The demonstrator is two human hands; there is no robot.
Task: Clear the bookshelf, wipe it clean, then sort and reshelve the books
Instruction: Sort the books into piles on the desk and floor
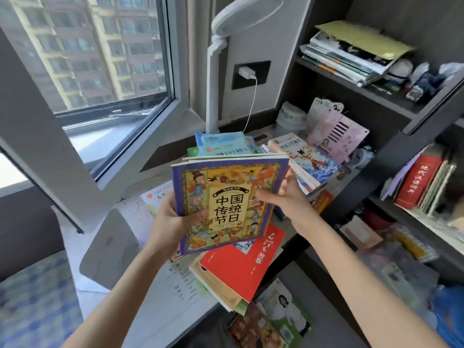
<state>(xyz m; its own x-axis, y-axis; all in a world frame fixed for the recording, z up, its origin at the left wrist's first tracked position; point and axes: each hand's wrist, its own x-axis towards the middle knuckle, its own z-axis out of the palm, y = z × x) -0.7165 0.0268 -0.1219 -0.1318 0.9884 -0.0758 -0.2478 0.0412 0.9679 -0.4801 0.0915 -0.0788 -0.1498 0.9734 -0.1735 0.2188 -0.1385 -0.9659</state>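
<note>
I hold up a large picture book with a purple border and yellow title panel (227, 202) above the desk. My left hand (173, 219) grips its lower left corner, thumb across the cover. My right hand (283, 194) touches its right edge, thumb lying on the cover and fingers behind it. Thin books seem stacked behind the purple one. Under it lies a red book (241, 267) on a pile. A blue stack (223, 144) stands behind, and an illustrated book (301, 156) leans to the right. The dark bookshelf (391, 146) rises on the right.
A white desk lamp (213, 79) stands at the back by a wall socket with a charger (247, 72). An open window (100, 96) fills the left. Shelves hold a stack of magazines (351, 54), a red book (416, 182) and clutter. A chair back (108, 247) is at the left.
</note>
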